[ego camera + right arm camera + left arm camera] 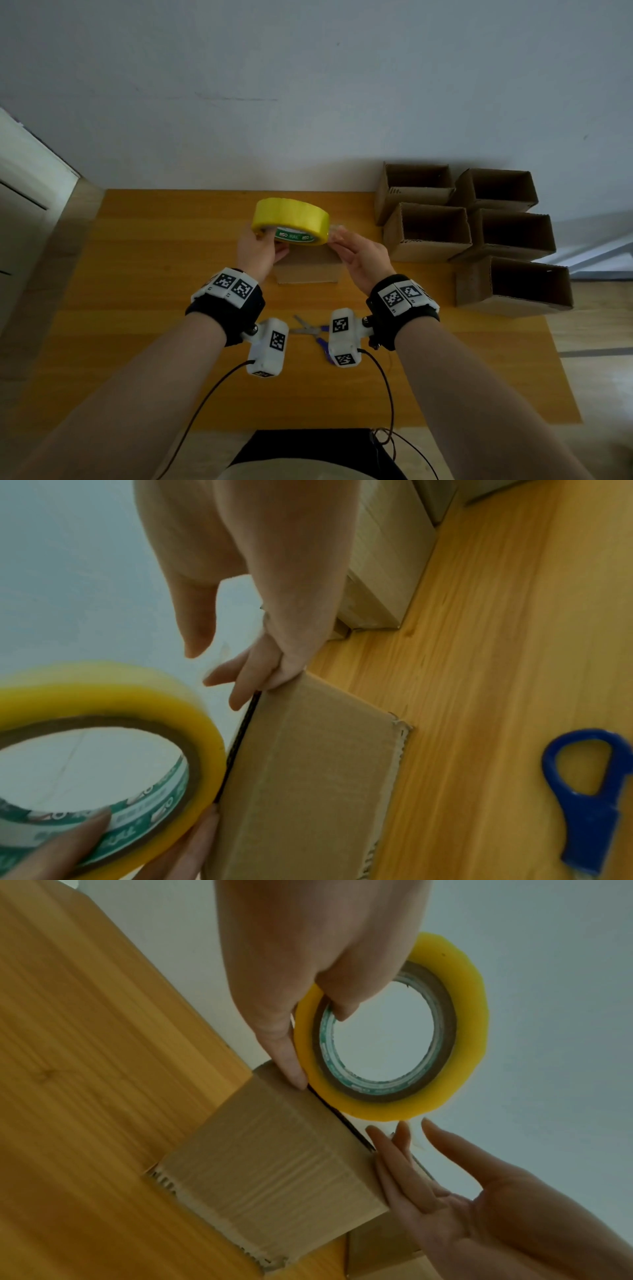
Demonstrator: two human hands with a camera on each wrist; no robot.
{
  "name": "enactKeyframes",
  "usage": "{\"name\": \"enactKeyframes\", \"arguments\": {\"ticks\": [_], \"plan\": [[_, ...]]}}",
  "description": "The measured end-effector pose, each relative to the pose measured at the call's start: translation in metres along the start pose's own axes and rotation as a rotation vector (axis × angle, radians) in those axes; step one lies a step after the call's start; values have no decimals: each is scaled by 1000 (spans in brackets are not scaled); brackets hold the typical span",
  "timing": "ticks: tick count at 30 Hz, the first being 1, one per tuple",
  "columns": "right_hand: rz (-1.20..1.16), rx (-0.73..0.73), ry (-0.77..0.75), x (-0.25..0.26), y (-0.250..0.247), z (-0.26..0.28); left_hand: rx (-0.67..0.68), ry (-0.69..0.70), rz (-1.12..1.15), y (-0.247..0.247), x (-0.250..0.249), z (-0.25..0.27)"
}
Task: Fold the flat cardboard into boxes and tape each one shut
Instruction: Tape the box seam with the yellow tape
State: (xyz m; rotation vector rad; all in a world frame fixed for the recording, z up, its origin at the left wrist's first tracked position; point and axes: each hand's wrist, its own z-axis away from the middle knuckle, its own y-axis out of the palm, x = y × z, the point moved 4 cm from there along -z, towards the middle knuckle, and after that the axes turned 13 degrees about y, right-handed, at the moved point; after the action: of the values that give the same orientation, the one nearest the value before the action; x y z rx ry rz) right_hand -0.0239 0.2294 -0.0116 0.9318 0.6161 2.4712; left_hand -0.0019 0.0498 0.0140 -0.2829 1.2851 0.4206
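Tape roll, yellow, gripped through its core by left hand above cardboard box on table; right hand fingers straight, steadying box's upper right edge. Likely light, stiff, slick-sided; best held at core. Green core label: lettering unreadable.

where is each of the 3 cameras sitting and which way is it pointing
Head: worn high, looks forward and down at the table; shows both forearms, left hand, right hand.
Left wrist: low, looks up past its own fingers at the tape roll.
Right wrist: low, looks along its own fingers at the box and scissors.
All three share tape roll and box.
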Motion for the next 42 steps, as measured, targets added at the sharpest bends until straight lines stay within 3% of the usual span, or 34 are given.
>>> {"name": "enactKeyframes", "arguments": {"ticks": [8, 14, 17, 22, 28, 36, 42], "plan": [[183, -135, -35, 8, -7, -1, -20, 60, -99, 6, -3, 3], [183, -229, -92, 13, -23, -3, -63, 193, -270, 10, -11, 5], [155, -229, -89, 10, -25, -2, -30, 159, -273, 8, -7, 1], [149, -267, -85, 7, -29, -3, 47, 242, -554, 4, -6, 0], [159, -307, -69, 4, -28, -9, 113, 183, -633, 3, -9, -6], [98, -290, -39, 3, -27, -10, 102, 203, -598, 4, -13, -5], [42, -277, -18, 4, -30, -8, -7, 117, -472, -6, -9, -10]]}}
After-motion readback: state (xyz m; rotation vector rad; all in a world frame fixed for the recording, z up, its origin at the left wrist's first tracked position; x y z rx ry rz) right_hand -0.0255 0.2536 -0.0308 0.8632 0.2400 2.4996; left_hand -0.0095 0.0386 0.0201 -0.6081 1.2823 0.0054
